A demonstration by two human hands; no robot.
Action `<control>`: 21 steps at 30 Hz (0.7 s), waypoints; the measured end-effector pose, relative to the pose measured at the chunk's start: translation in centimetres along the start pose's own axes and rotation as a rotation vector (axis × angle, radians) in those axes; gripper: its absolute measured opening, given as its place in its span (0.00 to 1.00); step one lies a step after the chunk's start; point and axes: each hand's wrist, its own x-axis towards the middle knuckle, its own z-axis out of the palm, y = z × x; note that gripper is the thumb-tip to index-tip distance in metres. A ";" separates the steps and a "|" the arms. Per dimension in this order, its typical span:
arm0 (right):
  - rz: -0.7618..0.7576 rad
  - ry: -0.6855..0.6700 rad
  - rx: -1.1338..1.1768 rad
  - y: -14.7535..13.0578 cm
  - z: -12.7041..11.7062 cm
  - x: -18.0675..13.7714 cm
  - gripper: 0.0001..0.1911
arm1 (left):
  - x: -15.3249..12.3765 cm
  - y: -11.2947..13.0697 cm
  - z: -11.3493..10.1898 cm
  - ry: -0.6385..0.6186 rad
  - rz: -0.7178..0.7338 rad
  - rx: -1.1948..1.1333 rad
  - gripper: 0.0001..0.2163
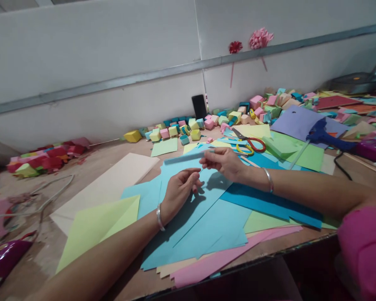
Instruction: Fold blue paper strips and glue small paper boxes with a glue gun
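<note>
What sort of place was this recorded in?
Probably a paper-craft workspace: coloured paper sheets cover much of the worktop, with small paper boxes clustered behind and scissors lying among the sheets.

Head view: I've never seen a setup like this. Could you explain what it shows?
There is no machine here: a person works with two bare hands, and a camera worn on the head looks forward and down at them. The left hand and right hand come close together over blue sheets on a table. Their fingers are bent as if pinching, but whatever they hold is too small to make out. To the right lie scissors; farther back are paper cubes and an upright phone.
</note>
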 end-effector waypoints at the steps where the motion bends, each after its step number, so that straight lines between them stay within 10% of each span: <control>1: 0.004 -0.053 -0.065 0.2 0.3 -0.5 0.17 | 0.2 -0.2 -0.1 0.041 0.013 -0.009 0.18; 21: -0.032 -0.276 -0.797 0.0 0.5 -1.4 0.17 | 0.5 -0.8 -0.5 0.167 0.086 0.067 0.14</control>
